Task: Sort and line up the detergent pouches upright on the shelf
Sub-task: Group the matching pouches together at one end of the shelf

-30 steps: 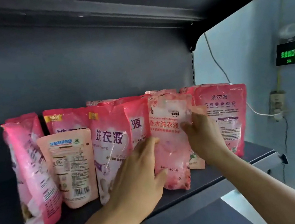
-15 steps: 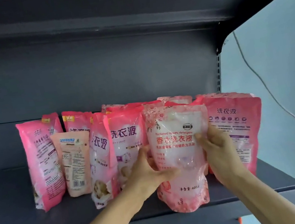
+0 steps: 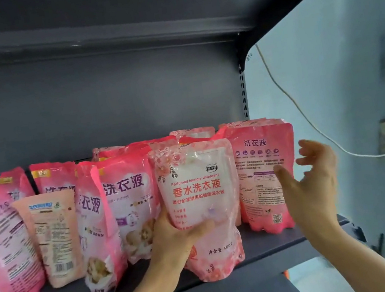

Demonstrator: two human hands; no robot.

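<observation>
One floral pouch (image 3: pixel 198 195) gripped by left hand (image 3: pixel 175 235); white contents

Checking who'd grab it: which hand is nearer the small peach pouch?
Left. The left hand grips the flowered pouch, right of the peach pouch; the right hand hovers farther right.

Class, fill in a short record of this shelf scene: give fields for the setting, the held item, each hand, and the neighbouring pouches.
setting: dark grey metal shelf
held item: white-and-pink floral detergent pouch, upright, at the shelf's front edge
left hand: grips the floral pouch's lower left
right hand: fingers spread, off the pouch, holding nothing
right neighbour: pink pouch showing its back label, upright
left neighbours: pink pouches, one small peach pouch
</observation>
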